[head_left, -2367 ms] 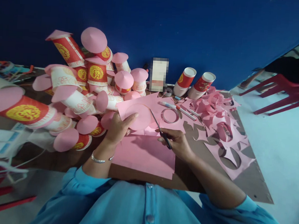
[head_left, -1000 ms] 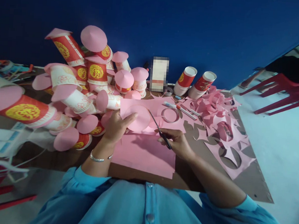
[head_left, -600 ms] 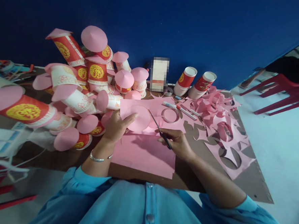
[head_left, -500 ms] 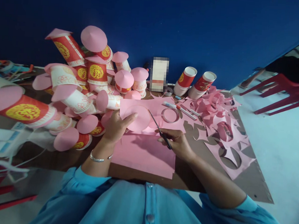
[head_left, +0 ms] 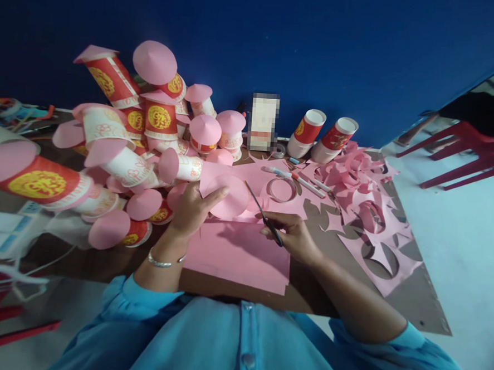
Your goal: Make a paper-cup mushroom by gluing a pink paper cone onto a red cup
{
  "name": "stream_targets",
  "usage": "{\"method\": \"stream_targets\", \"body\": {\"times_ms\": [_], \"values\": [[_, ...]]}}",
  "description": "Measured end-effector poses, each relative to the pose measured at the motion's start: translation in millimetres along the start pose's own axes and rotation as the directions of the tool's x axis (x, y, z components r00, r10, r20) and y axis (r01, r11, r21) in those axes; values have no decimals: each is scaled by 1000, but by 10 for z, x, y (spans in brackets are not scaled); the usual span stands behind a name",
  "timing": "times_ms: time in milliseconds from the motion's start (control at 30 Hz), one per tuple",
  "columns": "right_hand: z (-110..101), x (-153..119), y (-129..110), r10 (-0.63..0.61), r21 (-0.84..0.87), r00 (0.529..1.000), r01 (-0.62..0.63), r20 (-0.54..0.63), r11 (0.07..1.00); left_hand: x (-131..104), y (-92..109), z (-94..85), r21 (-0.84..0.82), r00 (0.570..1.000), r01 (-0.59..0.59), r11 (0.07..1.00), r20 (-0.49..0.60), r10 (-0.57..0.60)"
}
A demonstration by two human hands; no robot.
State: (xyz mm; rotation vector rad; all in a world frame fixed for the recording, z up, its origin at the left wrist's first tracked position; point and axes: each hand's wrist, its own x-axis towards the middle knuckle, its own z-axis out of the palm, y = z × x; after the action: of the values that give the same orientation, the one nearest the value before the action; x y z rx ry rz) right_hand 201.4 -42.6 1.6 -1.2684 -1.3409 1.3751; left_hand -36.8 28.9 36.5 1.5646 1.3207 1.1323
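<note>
My left hand (head_left: 189,215) pinches a pink paper piece (head_left: 231,198) with a rounded outline, thumb on top and fingers hidden beneath. My right hand (head_left: 298,238) is closed round the dark handles of a pair of scissors (head_left: 272,229). Their blades point up and left, just to the right of the rounded paper; whether they touch its edge I cannot tell. Below both hands lies a stack of pink sheets (head_left: 237,265). A clear ring (head_left: 282,190) and several marker pens (head_left: 308,186) rest on pink paper beyond the scissors.
Paper cups with pink cone tops (head_left: 159,118) crowd the left. Two stacks of cups (head_left: 309,130) stand by the blue wall, near a blurred pale box (head_left: 263,122). Pink offcuts (head_left: 356,180) heap up at the right. A red stool (head_left: 471,148) is beyond the table.
The pink paper in my left hand has shifted very slightly to the right. My right hand and the scissors look almost unmoved.
</note>
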Motion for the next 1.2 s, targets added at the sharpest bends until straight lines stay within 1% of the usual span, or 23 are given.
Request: {"method": "stream_targets", "body": {"times_ms": [100,233,400,567,700,900,1067,1200], "values": [[-3,-3,-8,-27,-10,1000,27,8,1000,-8,12,-5,12,1000,5,1000,-3,-5],[-16,-11,-36,-47,-21,999,47,4,999,-10,26,-4,-16,1000,15,1000,-14,-15],[-22,-20,-54,-30,-10,1000,30,7,1000,-4,39,21,-5,999,3,1000,-41,-3],[-25,-20,-52,-21,11,1000,21,13,1000,-10,49,28,9,998,14,1000,-64,-14],[-25,-13,-59,-9,-8,1000,9,16,1000,-13,75,24,6,999,-9,1000,-38,9],[-33,-13,-98,6,-24,1000,-5,28,1000,-15,99,7,-7,1000,28,1000,2,-28],[-64,-20,-173,1,-36,998,1,57,999,-12,71,-14,40,1000,-1,999,-13,1],[-75,-22,-206,1,-38,998,2,63,999,-13,63,-13,9,1000,-23,1000,11,23]]}}
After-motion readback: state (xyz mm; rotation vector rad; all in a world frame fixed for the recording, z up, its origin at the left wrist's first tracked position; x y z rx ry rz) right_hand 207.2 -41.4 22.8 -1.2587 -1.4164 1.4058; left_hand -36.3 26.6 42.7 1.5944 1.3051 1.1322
